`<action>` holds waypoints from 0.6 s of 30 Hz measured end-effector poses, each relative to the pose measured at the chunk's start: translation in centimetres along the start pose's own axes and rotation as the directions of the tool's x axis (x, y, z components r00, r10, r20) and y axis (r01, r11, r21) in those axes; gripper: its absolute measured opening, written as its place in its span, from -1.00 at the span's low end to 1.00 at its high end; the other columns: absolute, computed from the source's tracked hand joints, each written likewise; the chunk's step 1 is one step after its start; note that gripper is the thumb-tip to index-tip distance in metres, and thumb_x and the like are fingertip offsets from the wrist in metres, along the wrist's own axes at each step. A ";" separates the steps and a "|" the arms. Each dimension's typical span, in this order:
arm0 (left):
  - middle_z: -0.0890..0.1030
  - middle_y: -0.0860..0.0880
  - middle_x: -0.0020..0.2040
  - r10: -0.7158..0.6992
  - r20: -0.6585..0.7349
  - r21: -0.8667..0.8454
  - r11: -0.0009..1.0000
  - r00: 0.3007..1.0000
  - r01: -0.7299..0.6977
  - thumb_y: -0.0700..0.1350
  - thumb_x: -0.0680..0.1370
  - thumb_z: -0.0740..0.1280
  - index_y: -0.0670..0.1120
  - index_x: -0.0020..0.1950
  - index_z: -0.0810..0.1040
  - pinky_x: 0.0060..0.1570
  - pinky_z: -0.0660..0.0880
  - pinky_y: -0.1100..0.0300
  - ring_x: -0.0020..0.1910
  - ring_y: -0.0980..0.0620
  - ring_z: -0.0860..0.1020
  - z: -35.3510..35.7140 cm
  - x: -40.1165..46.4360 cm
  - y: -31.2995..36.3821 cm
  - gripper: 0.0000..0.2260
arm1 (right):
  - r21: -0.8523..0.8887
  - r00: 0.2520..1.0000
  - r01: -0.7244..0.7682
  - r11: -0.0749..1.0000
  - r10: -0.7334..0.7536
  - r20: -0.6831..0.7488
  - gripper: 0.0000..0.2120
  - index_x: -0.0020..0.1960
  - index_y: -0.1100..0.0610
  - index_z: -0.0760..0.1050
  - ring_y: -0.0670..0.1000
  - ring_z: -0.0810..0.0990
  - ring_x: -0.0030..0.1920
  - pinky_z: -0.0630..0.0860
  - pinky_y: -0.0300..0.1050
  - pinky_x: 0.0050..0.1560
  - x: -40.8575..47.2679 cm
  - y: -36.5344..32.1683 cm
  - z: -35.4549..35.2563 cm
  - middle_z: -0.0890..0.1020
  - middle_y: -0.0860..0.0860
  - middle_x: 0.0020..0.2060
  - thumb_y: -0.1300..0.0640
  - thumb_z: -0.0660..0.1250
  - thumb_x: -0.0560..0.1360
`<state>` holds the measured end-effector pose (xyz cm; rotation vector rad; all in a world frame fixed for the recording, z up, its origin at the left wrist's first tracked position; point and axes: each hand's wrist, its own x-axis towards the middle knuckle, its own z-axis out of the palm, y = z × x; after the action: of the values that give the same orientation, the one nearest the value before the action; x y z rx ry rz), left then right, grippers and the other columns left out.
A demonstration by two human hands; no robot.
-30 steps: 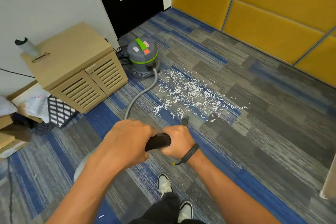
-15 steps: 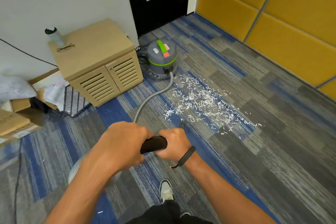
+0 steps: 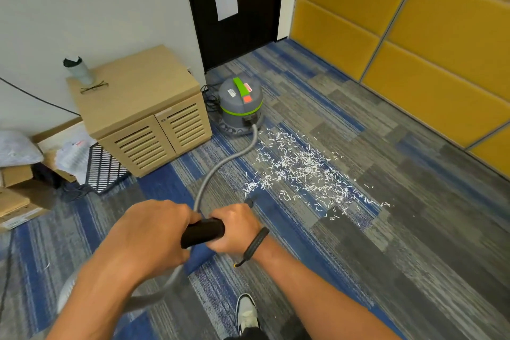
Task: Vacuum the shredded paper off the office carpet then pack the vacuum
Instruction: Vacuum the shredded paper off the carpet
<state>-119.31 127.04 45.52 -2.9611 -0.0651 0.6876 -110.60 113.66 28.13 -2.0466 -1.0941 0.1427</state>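
Shredded paper (image 3: pixel 303 174) lies unchanged, uncollected; only your view lifted. Your left hand (image 3: pixel 150 232) and right hand (image 3: pixel 234 229) still grip the black handle (image 3: pixel 202 232) (nozzle hidden).

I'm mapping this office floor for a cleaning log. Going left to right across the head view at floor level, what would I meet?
Cardboard boxes → black mesh basket → wooden cabinet → grey vacuum canister → shredded paper → yellow wall panels.

The person is wearing a thin black wristband (image 3: pixel 255 243) on the right wrist, bare forearms, dark trousers and a grey-white sneaker (image 3: pixel 246 312).
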 end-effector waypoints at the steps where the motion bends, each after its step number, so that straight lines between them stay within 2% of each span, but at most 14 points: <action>1: 0.62 0.13 -0.17 -0.012 0.005 0.003 1.000 1.000 0.012 0.08 0.47 0.35 0.35 0.26 0.51 -0.20 0.50 0.19 -0.14 0.11 0.62 0.0 -0.1 -0.1 -0.63 | 0.002 1.000 0.005 1.000 -0.005 0.015 -0.70 -0.32 0.08 0.49 0.11 0.60 -0.42 0.42 -0.17 -0.42 0.3 -0.1 0.1 0.57 0.03 -0.46 -0.16 0.26 0.33; 5: 0.61 0.11 -0.18 -0.049 0.014 0.009 0.999 0.999 0.049 0.09 0.47 0.33 0.31 0.23 0.50 -0.23 0.48 0.20 -0.15 0.12 0.61 -0.2 0.0 0.2 -0.66 | 0.006 0.997 -0.001 1.000 0.000 0.081 -0.80 -0.26 0.13 0.52 0.14 0.62 -0.36 0.48 -0.13 -0.39 0.9 0.1 -0.3 0.61 0.07 -0.40 0.03 0.48 0.34; 7: 0.59 0.11 -0.20 -0.059 0.007 0.008 0.998 0.998 0.059 0.06 0.48 0.32 0.29 0.21 0.52 -0.22 0.51 0.21 -0.17 0.12 0.59 -0.4 0.2 0.7 -0.69 | -0.001 0.995 -0.011 1.000 0.011 0.100 -0.81 -0.25 0.11 0.52 0.12 0.62 -0.34 0.44 -0.16 -0.37 1.1 0.5 -0.6 0.61 0.06 -0.39 0.10 0.53 0.33; 9: 0.58 0.13 -0.21 -0.064 0.008 0.000 0.998 0.998 0.064 0.04 0.48 0.34 0.29 0.21 0.53 -0.19 0.54 0.20 -0.18 0.12 0.58 -0.3 0.3 1.1 -0.69 | -0.003 0.994 -0.017 1.000 0.017 0.111 -0.81 -0.26 0.07 0.49 0.10 0.60 -0.35 0.36 -0.20 -0.34 1.0 0.9 -0.6 0.59 0.04 -0.39 0.11 0.52 0.31; 12: 0.58 0.14 -0.21 -0.064 0.019 -0.030 0.997 0.998 0.064 0.05 0.48 0.38 0.29 0.21 0.53 -0.20 0.52 0.19 -0.17 0.11 0.59 0.2 0.3 1.6 -0.69 | 0.017 0.994 -0.004 1.000 0.002 0.109 -0.79 -0.29 0.00 0.42 0.06 0.57 -0.37 0.33 -0.22 -0.35 0.6 1.5 -0.3 0.57 0.00 -0.41 0.09 0.47 0.30; 16: 0.50 0.10 -0.25 -0.061 0.007 -0.009 0.998 0.998 0.062 0.05 0.50 0.37 0.24 0.19 0.54 -0.26 0.41 0.17 -0.21 0.06 0.53 0.8 0.1 2.1 -0.73 | 0.076 0.998 0.049 0.996 -0.052 0.046 -0.66 -0.27 -0.13 0.31 0.03 0.56 -0.41 0.29 -0.25 -0.36 -0.3 2.0 0.2 0.56 -0.02 -0.43 0.10 0.49 0.31; 18: 0.47 0.10 -0.28 -0.057 -0.011 -0.009 0.998 0.998 0.057 0.05 0.51 0.38 0.23 0.18 0.55 -0.25 0.39 0.16 -0.23 0.04 0.50 1.0 0.1 2.3 -0.74 | 0.094 0.998 0.045 0.995 -0.048 0.034 -0.70 -0.28 -0.14 0.33 0.03 0.56 -0.41 0.29 -0.25 -0.37 -0.7 2.1 0.2 0.56 -0.02 -0.44 0.07 0.47 0.32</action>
<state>-119.65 124.83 44.36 -2.9582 -0.1517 0.6647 -109.77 112.57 26.40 -1.9409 -1.1357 0.2041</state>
